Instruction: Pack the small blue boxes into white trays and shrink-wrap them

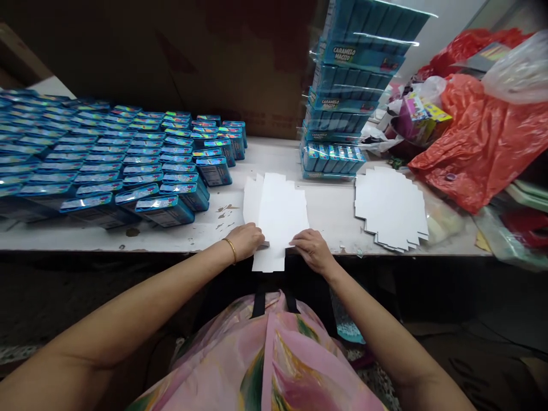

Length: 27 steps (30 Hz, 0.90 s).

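Observation:
A white die-cut cardboard sheet (280,208) lies in front of me, its near flap reaching past the table's front edge. My left hand (247,241), with a gold bracelet at the wrist, pinches a small tab on the sheet's left near side. On the opposite side, the fingers of my right hand (311,249) are closed on the right near tab. The sheet's left side panel is tilted up along a crease. To the right sits a stack of similar white cardboard sheets (390,206).
Rows of blue packets (165,210) cover the table's left part. Behind the sheets, at right, rises a tall stack of wrapped blue boxes (334,157). Red plastic bags (483,137) and clutter fill the far right. A big brown carton (192,63) stands at the back of the white table (329,225).

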Available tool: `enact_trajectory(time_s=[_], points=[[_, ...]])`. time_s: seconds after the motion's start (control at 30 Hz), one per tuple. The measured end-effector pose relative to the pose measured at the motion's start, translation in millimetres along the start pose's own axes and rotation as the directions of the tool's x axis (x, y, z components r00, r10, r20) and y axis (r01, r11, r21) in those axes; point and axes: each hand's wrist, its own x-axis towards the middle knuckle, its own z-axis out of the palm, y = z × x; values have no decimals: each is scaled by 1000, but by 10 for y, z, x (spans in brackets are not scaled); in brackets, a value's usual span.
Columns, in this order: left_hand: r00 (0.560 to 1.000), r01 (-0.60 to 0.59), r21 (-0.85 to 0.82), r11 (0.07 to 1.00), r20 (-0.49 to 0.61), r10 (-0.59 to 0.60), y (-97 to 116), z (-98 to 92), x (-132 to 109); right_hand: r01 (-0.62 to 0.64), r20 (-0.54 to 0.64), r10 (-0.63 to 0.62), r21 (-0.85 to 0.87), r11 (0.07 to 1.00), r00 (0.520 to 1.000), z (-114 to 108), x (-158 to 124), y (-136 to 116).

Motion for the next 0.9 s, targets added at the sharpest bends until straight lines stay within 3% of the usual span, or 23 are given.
enact_trajectory(time_s=[0.07,0.17,0.27,0.43,0.63,0.77,0.9], points=[[999,30,-16,999,-17,-31,29,3,7,-4,40,8,-106,994,999,-14,154,-124],[997,71,-34,997,-38,-73,77,9,23,102,173,-59,-253,962,983,19,357,-303],[991,113,-79,991,-67,-118,118,26,29,180,248,-108,-289,940,963,86,468,-369],[974,203,-109,973,-80,-212,188,36,31,195,266,-120,-277,941,956,87,437,-379],[977,191,-129,973,-73,-202,227,-33,23,102,99,-83,-216,971,992,16,89,-520],[983,164,-124,979,-58,-172,216,-62,31,156,54,-149,-169,973,987,85,38,-404],[988,134,-139,981,-53,-142,175,-87,73,6,-91,-12,-60,998,996,125,139,-337]])
